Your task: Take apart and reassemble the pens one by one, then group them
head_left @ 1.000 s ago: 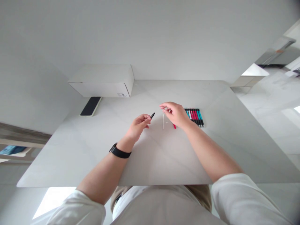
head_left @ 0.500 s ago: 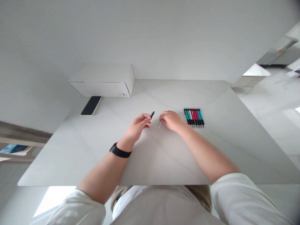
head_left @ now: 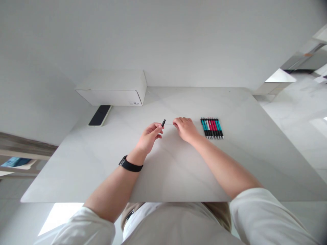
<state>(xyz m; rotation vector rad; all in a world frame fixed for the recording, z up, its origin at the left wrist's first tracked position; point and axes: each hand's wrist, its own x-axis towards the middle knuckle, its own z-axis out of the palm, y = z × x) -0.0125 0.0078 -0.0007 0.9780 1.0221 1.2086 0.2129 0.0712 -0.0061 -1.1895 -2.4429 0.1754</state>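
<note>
My left hand (head_left: 150,136) is closed, with a short black pen barrel (head_left: 163,123) sticking up between thumb and fingers. Across from it, my right hand (head_left: 186,129) pinches a thin pale stick (head_left: 169,124), which looks like a pen refill. The stick points left, towards the black barrel; whether its tip touches the barrel is too small to tell. Right of my right hand lies a tidy row of pens (head_left: 212,128) in teal, white and red with black grips.
A long white box (head_left: 109,97) stands against the wall at the back left. In front of it lies a phone (head_left: 100,115) with a dark screen. The pale tabletop (head_left: 176,180) ends at my waist.
My right hand has lifted slightly away from me, and the pale stick has swung from pointing down towards me to pointing left. My left hand has shifted a little left with the barrel.
</note>
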